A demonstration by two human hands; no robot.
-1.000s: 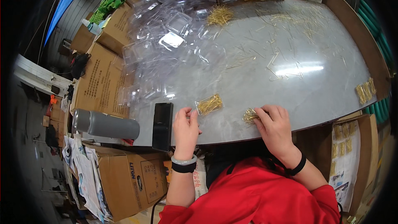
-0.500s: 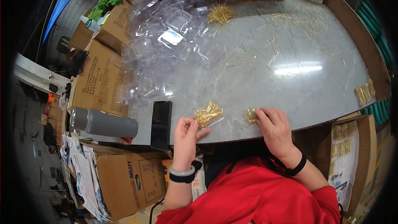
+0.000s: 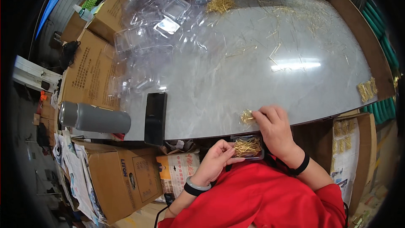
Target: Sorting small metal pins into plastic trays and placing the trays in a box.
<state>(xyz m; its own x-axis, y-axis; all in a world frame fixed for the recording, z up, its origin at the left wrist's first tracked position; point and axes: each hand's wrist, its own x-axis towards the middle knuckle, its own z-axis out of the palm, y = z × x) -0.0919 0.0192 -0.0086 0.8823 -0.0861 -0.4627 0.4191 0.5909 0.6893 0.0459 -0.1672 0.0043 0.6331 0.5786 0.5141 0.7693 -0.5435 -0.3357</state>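
Note:
My left hand (image 3: pixel 218 157) is closed on the edge of a clear plastic box (image 3: pixel 255 157), held just off the table's front edge against my lap. Thin gold wire pins (image 3: pixel 247 145) lie heaped in the box, partly under my fingertips. To its right, my right hand (image 3: pixel 274 126) reaches over the table's front edge. Its thumb and index finger are pinched on a small bunch of gold wire pins (image 3: pixel 246 117) on the grey tabletop. The other fingers are curled in.
A black phone (image 3: pixel 155 118) and a grey bottle (image 3: pixel 97 117) lie at the left. Clear plastic boxes (image 3: pixel 175 8) pile up behind them. A gold pin heap (image 3: pixel 220 2) sits at the back. Bundled pins (image 3: pixel 367 89) stand by the right rim; an open carton (image 3: pixel 365 160) is below.
My left hand has moved right and toward me, off the tabletop. The larger gold bunch from the table is now in the box it holds. My right hand stays by the small bunch.

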